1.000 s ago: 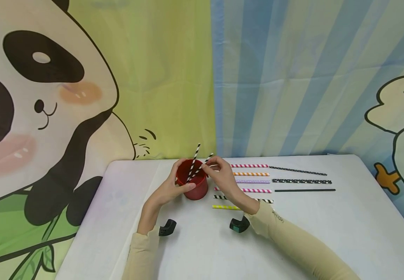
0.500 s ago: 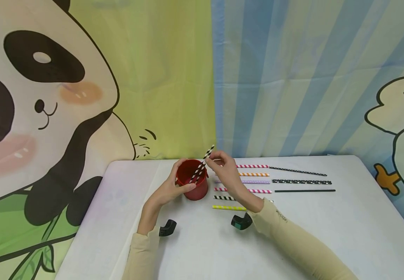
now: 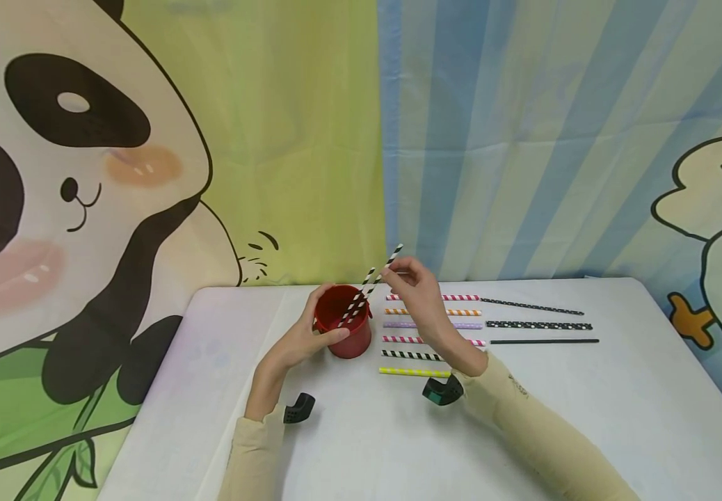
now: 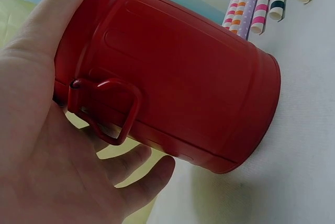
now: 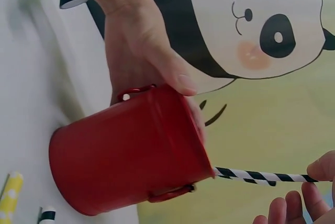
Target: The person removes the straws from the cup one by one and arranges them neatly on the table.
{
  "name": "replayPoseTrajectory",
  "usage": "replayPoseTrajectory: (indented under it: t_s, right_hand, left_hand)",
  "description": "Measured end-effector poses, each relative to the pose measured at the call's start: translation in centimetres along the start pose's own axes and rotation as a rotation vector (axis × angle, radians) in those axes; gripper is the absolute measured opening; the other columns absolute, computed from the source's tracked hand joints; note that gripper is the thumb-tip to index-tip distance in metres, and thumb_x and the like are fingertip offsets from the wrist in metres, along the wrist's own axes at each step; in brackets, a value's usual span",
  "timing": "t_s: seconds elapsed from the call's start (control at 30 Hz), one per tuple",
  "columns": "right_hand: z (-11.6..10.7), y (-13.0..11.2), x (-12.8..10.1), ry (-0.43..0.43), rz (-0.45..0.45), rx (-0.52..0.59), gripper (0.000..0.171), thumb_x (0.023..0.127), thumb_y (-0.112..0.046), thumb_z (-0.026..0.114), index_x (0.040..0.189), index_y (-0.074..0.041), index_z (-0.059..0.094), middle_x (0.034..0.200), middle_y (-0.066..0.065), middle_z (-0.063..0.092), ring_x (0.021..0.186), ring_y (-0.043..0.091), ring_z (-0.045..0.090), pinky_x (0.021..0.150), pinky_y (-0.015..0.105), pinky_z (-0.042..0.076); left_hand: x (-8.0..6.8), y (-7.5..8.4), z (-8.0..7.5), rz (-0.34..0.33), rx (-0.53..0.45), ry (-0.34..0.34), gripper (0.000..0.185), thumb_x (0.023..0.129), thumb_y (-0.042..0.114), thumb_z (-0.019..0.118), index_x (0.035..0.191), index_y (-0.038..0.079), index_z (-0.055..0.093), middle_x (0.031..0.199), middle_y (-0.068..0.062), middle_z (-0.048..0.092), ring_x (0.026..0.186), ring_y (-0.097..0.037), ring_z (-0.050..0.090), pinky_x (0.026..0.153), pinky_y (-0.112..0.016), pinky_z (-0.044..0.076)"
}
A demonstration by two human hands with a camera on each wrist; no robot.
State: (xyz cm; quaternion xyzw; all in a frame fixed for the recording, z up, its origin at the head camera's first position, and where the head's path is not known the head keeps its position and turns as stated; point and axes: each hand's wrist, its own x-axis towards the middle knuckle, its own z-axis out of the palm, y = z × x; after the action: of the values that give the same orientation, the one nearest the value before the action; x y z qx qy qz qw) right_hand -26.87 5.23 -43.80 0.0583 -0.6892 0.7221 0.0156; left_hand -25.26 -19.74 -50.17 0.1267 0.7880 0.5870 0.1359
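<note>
Left hand [image 3: 301, 341] grips the red cup [image 3: 346, 328] — its handle shows only wrist-side (hidden overhead); right hand [image 3: 420, 296] pinches a striped straw [image 3: 378, 276].

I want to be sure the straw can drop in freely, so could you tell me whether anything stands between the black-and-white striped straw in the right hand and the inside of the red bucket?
Nothing visible does. The right hand pinches the striped straw near its top, its lower end already inside the red bucket beside a second striped straw. The left hand grips only the outer wall.
</note>
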Motion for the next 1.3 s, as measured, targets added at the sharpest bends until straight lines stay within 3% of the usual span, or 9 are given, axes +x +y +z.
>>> replayPoseTrajectory:
  t_s: [0.33,0.47,0.73,1.17,1.3]
  right_hand:
    - [-2.0,-1.6,0.1,0.029,-0.034,0.050,0.020,0.096,-0.024,0.068,0.107,-0.010,0.061,0.103,0.000,0.064,0.098,0.018,0.064,0.090,0.031,0.054]
    - [-2.8,-2.2,0.0,0.034,-0.052,0.058,0.017,0.097,-0.025,0.067,0.105,-0.011,0.061,0.101,-0.001,0.063,0.096,0.016,0.063,0.089,0.029,0.054]
    - [-4.6,-3.2,-0.1,0.034,-0.069,0.069,0.018,0.098,-0.028,0.065,0.106,-0.013,0.059,0.103,0.000,0.062,0.101,0.017,0.061,0.096,0.037,0.051]
    - [-6.3,-2.9,-0.4,0.036,-0.112,0.044,0.016,0.098,-0.023,0.066,0.106,-0.011,0.060,0.104,-0.002,0.062,0.094,0.013,0.062,0.089,0.027,0.053]
    - [-6.6,-2.7,-0.6,0.028,-0.122,0.021,0.017,0.098,-0.022,0.067,0.109,-0.010,0.062,0.106,-0.002,0.062,0.095,0.018,0.060,0.087,0.024,0.053]
  left_hand:
    - [-0.2,0.3,0.0,-0.001,-0.004,0.001,0.092,0.088,0.030,0.078,0.156,0.037,0.016,0.153,0.001,0.035,0.143,-0.026,0.032,0.110,-0.054,0.041]
    - [-0.2,0.2,0.0,0.010,-0.008,-0.001,0.092,0.088,0.028,0.077,0.157,0.034,0.016,0.153,0.000,0.036,0.143,-0.026,0.033,0.109,-0.050,0.042]
    - [-0.3,0.3,0.0,0.026,-0.007,-0.008,0.093,0.089,0.027,0.076,0.158,0.027,0.015,0.154,-0.001,0.036,0.143,-0.026,0.035,0.110,-0.048,0.039]
    - [-0.3,0.3,-0.1,0.024,0.001,-0.004,0.090,0.089,0.029,0.076,0.157,0.030,0.017,0.153,0.003,0.037,0.142,-0.025,0.035,0.111,-0.049,0.038]
    - [-0.2,0.2,-0.1,0.024,-0.001,-0.004,0.091,0.089,0.028,0.076,0.157,0.030,0.017,0.152,0.003,0.037,0.142,-0.024,0.035,0.111,-0.050,0.038]
